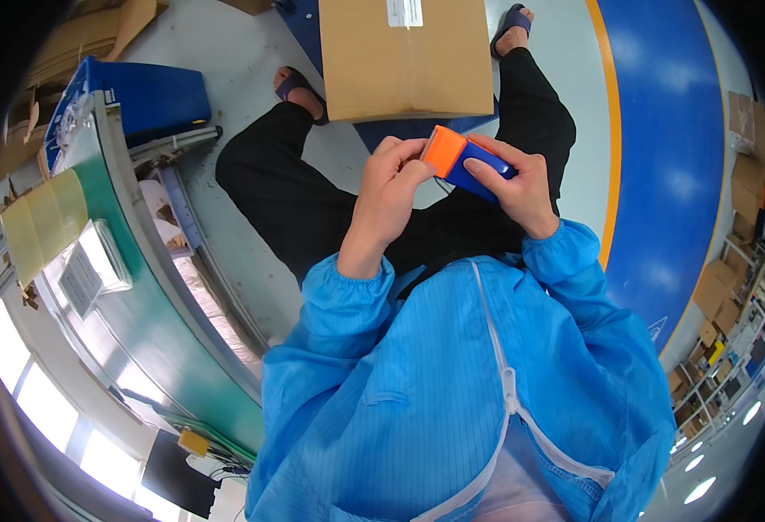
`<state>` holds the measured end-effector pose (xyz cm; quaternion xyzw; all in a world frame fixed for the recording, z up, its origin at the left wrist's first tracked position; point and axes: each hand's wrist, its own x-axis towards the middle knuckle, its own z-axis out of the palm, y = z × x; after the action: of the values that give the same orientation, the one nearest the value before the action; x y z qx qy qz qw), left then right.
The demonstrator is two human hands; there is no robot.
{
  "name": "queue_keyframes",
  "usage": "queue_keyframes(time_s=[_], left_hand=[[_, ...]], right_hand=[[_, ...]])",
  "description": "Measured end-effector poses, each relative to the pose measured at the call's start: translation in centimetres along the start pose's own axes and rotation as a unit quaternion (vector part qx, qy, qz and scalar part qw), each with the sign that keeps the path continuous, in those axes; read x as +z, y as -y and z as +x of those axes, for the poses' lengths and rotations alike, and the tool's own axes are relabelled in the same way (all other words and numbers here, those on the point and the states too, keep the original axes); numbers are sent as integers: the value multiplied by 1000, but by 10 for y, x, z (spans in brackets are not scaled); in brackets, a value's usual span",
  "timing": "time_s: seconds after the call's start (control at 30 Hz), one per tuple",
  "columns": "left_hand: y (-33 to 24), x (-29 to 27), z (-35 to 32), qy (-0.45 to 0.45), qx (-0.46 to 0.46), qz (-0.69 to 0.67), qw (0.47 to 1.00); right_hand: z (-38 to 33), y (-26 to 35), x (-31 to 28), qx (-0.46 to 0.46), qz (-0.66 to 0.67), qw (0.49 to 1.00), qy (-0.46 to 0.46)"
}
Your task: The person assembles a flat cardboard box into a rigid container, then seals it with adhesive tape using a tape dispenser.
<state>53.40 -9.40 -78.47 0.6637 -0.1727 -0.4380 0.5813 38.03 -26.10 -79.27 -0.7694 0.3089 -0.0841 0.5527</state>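
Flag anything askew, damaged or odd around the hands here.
Nothing stands out. Both hands, left and right, hold an orange-and-blue tool over the lap. The closed cardboard box on the floor looks intact. The tool's details are too small to judge.

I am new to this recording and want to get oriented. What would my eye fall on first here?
First, the two hands at the centre: the left hand and the right hand hold a small blue and orange tool between them, above the person's lap. Just beyond it a closed cardboard box stands on the floor between the feet. At the left runs a green conveyor belt.
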Motion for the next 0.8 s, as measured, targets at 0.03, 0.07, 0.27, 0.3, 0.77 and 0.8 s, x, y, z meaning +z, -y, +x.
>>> queue_keyframes(time_s=[0.03,0.07,0.27,0.3,0.77,0.8], left_hand=[[-1,1,0,0,-1,-1,1000],[-2,1,1,1,-5,-25,1000],[18,-7,9,31,-110,-228,967],[20,-8,10,30,-128,-274,953],[58,-59,47,-264,1,6,964],[62,-73,50,-292,-27,9,956]], right_hand=[[-1,0,1,0,12,1000,-9],[-1,-1,-1,1,11,1000,-8],[-7,-5,-11,-31,27,999,10],[-8,-5,-11,-32,32,999,10],[51,11,-107,70,-173,968,170],[53,8,-129,82,-219,959,159]])
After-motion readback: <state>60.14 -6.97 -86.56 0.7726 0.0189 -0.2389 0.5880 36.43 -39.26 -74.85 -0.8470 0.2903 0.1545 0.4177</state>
